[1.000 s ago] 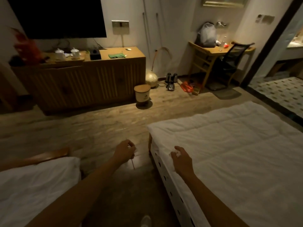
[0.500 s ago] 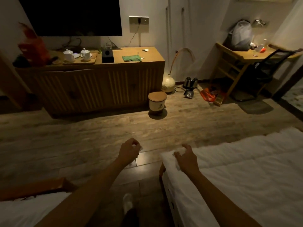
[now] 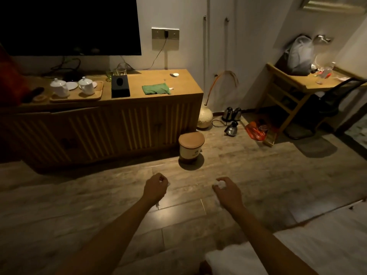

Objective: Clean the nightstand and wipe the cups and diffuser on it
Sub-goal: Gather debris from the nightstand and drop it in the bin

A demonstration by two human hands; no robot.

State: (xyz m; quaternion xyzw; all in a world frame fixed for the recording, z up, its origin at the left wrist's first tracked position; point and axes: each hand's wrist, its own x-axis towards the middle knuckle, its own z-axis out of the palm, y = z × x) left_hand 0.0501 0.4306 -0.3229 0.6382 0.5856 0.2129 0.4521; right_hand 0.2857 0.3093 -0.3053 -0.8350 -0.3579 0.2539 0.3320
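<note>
Right, we see both arms stretched out over the wooden floor (image 3: 83,205). The left hand (image 3: 155,187) is curled into a fist around a scrap of white tissue (image 3: 167,183), a bit peeking out at the fingers and below the wrist. The right hand (image 3: 228,192) is curled too, pinching a crumpled white wad (image 3: 220,184) at its fingertips.

Ahead of the hands, apart from them, stands a small round bin (image 3: 191,146) with a wooden lid, just in front of the long slatted wooden cabinet (image 3: 111,128). On that cabinet we spot two white lidded cups (image 3: 86,85) on a wooden tray (image 3: 95,96), a black tissue box (image 3: 120,86) beside the tray, and a folded green cloth (image 3: 156,89) lying flat to its right. A dark television (image 3: 69,24) hangs above.

By the cabinet's right end sits a round vase (image 3: 204,118), then kettles (image 3: 231,124) on the floor, and a wooden desk (image 3: 297,86) with a grey bag (image 3: 299,54). White bedding (image 3: 309,249) fills the lower right corner. No diffuser that we can tell.
</note>
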